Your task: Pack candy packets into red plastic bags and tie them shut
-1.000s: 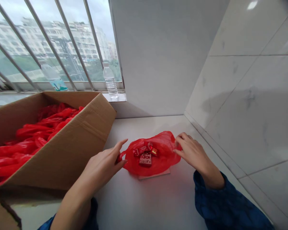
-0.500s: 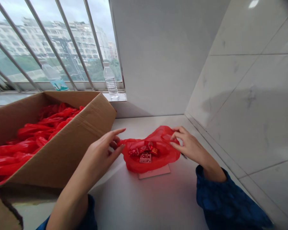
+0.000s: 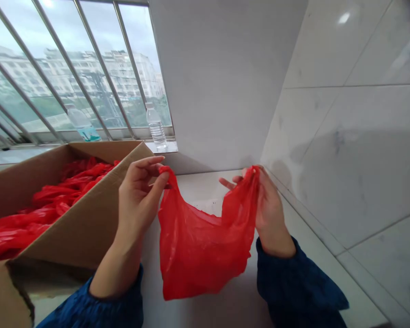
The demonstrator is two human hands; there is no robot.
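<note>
A thin red plastic bag (image 3: 205, 250) hangs stretched between my two hands above the white tabletop. My left hand (image 3: 141, 191) pinches its upper left corner between thumb and fingers. On the other side, my right hand (image 3: 266, 200) is closed on the upper right corner, where the plastic bunches up and covers part of the fingers. The bag's top edge sags in the middle. Whatever lies inside is hidden by the red plastic.
To the left stands an open cardboard box (image 3: 99, 228) heaped with red plastic bags (image 3: 54, 200). Two clear bottles, one plain (image 3: 155, 127) and one with a blue label (image 3: 82, 123), stand by the barred window. A tiled wall (image 3: 362, 159) bounds the right side.
Both hands have raised the bag off the tabletop by its corners, so it now hangs upright. The small red packets seen in its opening are out of sight.
</note>
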